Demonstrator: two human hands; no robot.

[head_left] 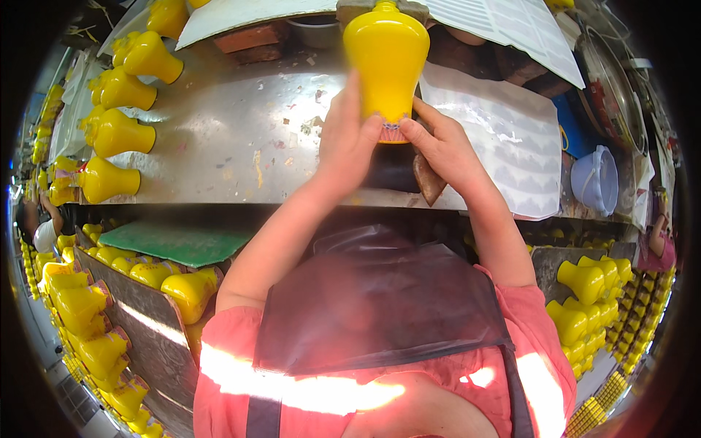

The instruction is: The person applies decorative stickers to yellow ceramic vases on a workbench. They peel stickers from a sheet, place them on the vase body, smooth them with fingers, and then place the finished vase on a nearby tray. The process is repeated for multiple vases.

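Observation:
A glossy yellow vase (385, 62) lies between my two hands, its wide shoulder pointing away from me and its narrower end toward me. Round that near end runs a pink patterned band (394, 133) with a bluish edge. My left hand (346, 142) grips the vase from the left, thumb at the band. From the right side my right hand (442, 142) grips it, its thumb also pressed near the band. The vase's far end rests against a greyish support (418, 10). Below my right hand is a brown, pointed, wooden-looking piece (428, 179).
Several yellow vases (125, 133) line the metal table's left side. A white sheet (489, 139) with faint rows of shapes lies at right, beside a pale blue bucket (594, 180). Bricks (252, 40) stand at the back. More vases (584, 277) fill both sides; other people work at the far edges.

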